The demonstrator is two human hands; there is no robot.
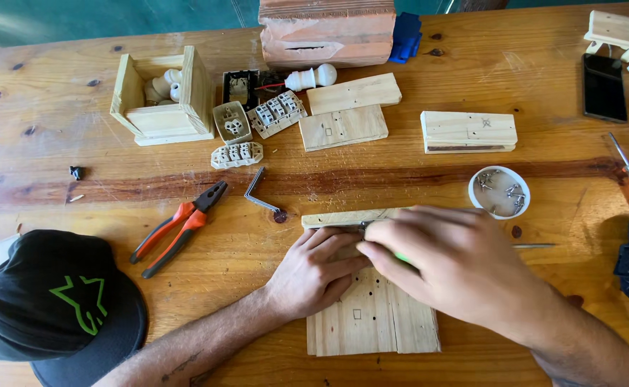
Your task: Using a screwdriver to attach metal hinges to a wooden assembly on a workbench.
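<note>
A pale wooden board [372, 322] with small holes lies flat near the table's front edge. My left hand [314, 269] presses down on its upper left part, fingers curled against a small metal piece at the board's top edge. My right hand [451, 261] covers the board's upper right and grips a screwdriver [533, 246] with a green handle; only its thin metal shaft shows, sticking out to the right. The handle and the spot under both hands are hidden.
A white dish of screws [499, 192] sits just beyond my right hand. Orange-handled pliers [178, 228] and a bent hex key [258, 192] lie to the left, a black cap [60, 304] at front left. Wooden blocks [469, 132], sockets [277, 113], an open wooden box [162, 97], a brick [327, 32], and a phone [604, 87] stand farther back.
</note>
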